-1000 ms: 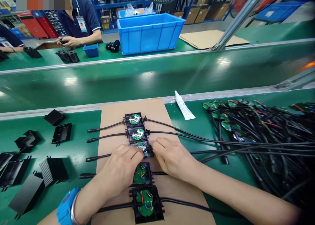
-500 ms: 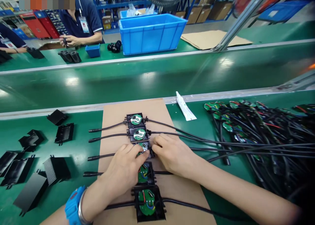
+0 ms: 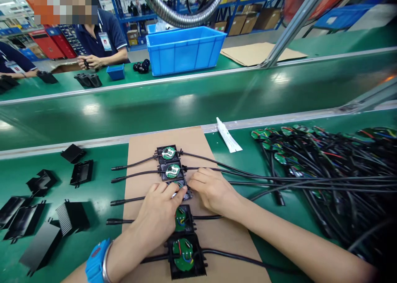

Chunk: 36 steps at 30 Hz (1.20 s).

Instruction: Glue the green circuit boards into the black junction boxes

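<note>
My left thumb had slid to the right end of the third case (image 3: 187,195); a second earlier it was bunched with the forefinger farther left, and a bit of black showed between my hands. The thumb now lay over that spot, so I judged that end of the case was being steadied or pressed.

My left hand (image 3: 158,208) rested over the case; whether it gripped or only pushed, I could not tell. My right hand (image 3: 211,188) was still curled at the case's right end, and what its fingertips pinched, if anything, was hidden.

The case sat on the cardboard (image 3: 145,144) between my hands, with two cases beyond them and two nearer me. A plug (image 3: 118,202) stuck out left of my left hand.

Only a sliver of the third board (image 3: 178,184) showed by my left fingers. That hand also covered part of the fourth case (image 3: 187,225). Past my right hand, the cable heap (image 3: 338,167) was too tangled and dark at its edge to count.
</note>
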Tool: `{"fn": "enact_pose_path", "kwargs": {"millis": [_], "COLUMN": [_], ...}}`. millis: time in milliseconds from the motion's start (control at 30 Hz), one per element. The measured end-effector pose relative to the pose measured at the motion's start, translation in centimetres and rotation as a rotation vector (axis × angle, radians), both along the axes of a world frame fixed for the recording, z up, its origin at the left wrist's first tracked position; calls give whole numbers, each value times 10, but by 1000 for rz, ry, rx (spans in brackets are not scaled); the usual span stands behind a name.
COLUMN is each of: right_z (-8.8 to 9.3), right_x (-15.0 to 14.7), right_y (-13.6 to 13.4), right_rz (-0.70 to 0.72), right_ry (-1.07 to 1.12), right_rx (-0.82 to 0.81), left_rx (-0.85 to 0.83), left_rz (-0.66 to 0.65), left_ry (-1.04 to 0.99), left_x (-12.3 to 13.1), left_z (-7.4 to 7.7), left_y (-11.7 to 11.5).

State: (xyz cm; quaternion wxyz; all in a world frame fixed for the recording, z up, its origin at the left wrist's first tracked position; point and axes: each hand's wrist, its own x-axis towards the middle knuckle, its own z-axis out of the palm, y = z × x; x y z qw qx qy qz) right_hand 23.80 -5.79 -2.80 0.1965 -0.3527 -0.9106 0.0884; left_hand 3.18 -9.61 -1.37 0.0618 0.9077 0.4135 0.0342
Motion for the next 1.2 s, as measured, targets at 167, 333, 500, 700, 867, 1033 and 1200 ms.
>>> {"fn": "enact_pose_path", "kwargs": {"millis": [167, 333, 500, 700, 867, 1033, 1200], "right_z": [23, 24, 4, 18, 50, 56, 51], "right_x": [7, 4, 1, 7, 0, -15, -22], "right_y": [-1, 19, 33, 23, 5, 10, 23], "right_rz": [77, -111, -172, -108, -96, -47, -44], "right_ry": [10, 61, 16, 52, -7, -115, -226], "right_rx": [-164, -91, -117, -74, -16, 105, 69], "left_rx": [-40, 112, 73, 16, 28, 33, 30], "left_rz": [-28, 201, 286, 236, 255, 267, 277], "left_ry": [-259, -369, -226, -344, -274, -122, -16], "left_x": [-17, -50, -59, -63, -57, -42, -36], "left_z": [6, 13, 5, 10, 19, 23, 25], "left_y": [-5, 33, 59, 44, 41, 52, 54]}}
